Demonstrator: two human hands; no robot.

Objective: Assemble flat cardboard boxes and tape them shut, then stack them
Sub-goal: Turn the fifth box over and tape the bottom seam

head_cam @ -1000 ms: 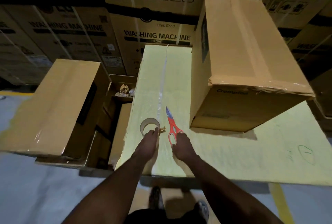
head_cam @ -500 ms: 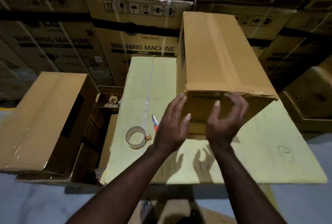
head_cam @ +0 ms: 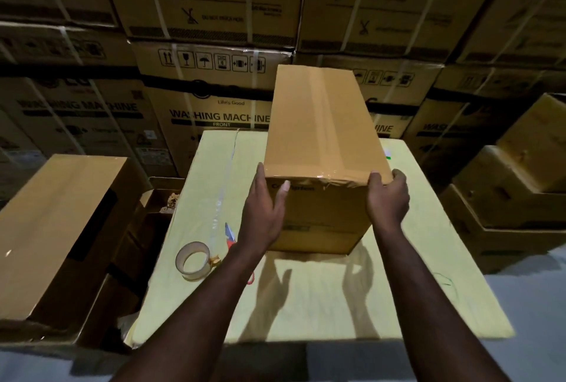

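A second ago the two hands were down at the tape roll [head_cam: 193, 265] and the red scissors [head_cam: 230, 234]. Now both tools lie alone on the yellow tabletop [head_cam: 428, 259], near its left front part, and the hands have gone up to the taped box [head_cam: 321, 124]. Half a second ago they were only reaching, with the fingers spread in the air. Now they touch the cardboard.

I judge from this that the taping of this box is finished: a strip of tape runs along its top and over the near edge. The next step is probably to lift it and put it on a stack, perhaps with the brown boxes [head_cam: 61, 222] at the left.

The box stands on the tabletop, its near end toward the person, in front of the washing machine cartons [head_cam: 214, 100]. Both arms are stretched forward. The left hand [head_cam: 265, 210] lies flat at the near left corner, fingers straight along the side and the thumb on the front face. The right hand [head_cam: 387, 198] grips the near right corner, its fingers bent round the edge.
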